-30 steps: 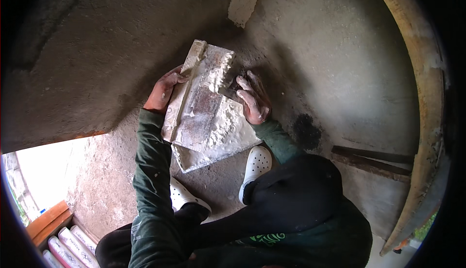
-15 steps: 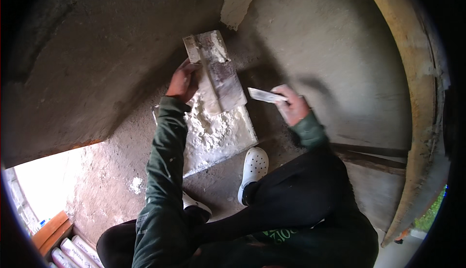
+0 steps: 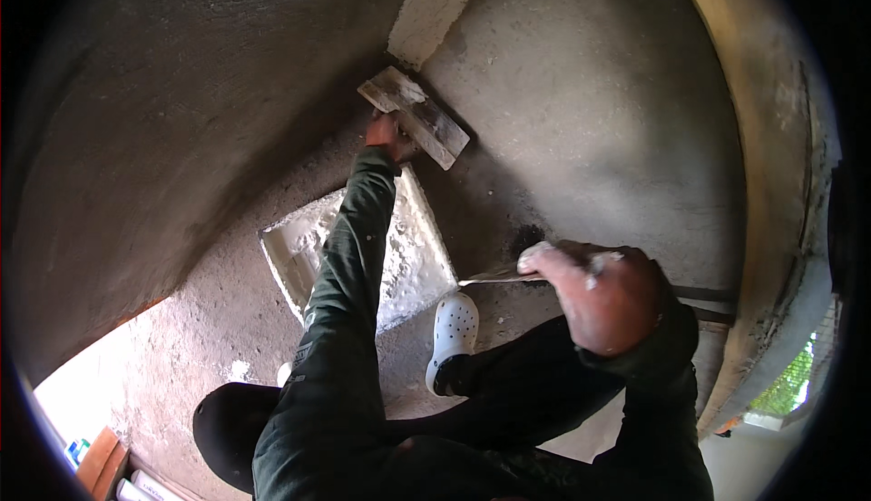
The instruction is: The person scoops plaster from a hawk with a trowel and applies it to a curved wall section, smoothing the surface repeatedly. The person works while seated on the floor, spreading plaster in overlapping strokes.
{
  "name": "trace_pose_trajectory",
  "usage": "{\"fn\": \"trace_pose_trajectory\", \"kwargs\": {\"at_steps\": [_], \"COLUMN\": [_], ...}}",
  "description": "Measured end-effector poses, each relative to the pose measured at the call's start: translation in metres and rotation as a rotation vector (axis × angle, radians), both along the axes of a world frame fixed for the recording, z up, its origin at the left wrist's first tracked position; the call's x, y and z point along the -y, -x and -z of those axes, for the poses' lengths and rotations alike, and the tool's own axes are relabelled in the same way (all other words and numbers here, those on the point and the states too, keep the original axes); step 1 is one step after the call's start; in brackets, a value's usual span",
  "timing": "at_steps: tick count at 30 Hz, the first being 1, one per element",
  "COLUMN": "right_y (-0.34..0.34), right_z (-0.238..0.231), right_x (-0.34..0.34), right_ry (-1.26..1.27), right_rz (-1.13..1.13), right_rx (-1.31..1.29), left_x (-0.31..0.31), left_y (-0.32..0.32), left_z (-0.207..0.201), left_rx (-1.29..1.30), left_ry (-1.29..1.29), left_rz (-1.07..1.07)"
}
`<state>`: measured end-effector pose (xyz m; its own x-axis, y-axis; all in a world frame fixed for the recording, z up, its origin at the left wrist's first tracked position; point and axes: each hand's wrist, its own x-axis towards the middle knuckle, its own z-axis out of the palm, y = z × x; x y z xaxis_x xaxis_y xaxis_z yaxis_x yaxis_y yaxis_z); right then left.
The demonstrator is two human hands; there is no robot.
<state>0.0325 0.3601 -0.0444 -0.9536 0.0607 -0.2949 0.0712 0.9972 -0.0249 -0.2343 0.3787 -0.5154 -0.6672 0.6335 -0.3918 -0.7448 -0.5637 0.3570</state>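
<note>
My left hand [image 3: 385,132] is closed round a flat rectangular plastering float [image 3: 435,129], held out near the wall corner. White plaster clings to part of its face. Closer to me on the right, my right hand [image 3: 608,297] grips a putty knife, its thin whitish blade [image 3: 494,277] pointing left. Its handle is mostly hidden by the fingers. Between my arms lies a square tray [image 3: 288,276] of wet white plaster [image 3: 410,251], partly covered by my left sleeve. The blade's tip appears beside the tray's right corner; whether they touch I cannot tell.
Grey walls rise on the left [image 3: 163,138] and right [image 3: 581,111], with a pale plaster strip [image 3: 437,6] up their corner. My white clog [image 3: 454,329] stands by the tray. A brown box [image 3: 102,465] with white rolls sits lower left; a wooden edge [image 3: 767,183] curves at right.
The float has moved away from above the plaster toward the wall corner and turned. My right hand with the putty knife has come down and closer to me.
</note>
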Motion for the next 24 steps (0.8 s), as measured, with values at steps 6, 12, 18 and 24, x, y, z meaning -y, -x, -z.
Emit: {"fn": "trace_pose_trajectory", "kwargs": {"at_steps": [6, 12, 18, 24], "right_y": [0.036, 0.024, 0.026, 0.022], "right_z": [0.034, 0.059, 0.057, 0.066], "right_x": [-0.012, -0.012, -0.009, -0.007], "right_ry": [-0.067, 0.143, 0.087, 0.101], "right_rz": [-0.023, -0.070, -0.111, -0.155], "right_rx": [0.439, 0.379, 0.434, 0.448], "left_x": [-0.035, -0.037, -0.048, -0.041], "left_y": [0.004, 0.039, 0.034, 0.061], "left_z": [0.024, 0.069, 0.028, 0.010], "left_rx": [-0.534, -0.696, -1.258, -1.222], "left_ry": [0.477, 0.612, 0.953, 0.800], "left_rz": [-0.226, -0.234, -0.135, -0.020]}}
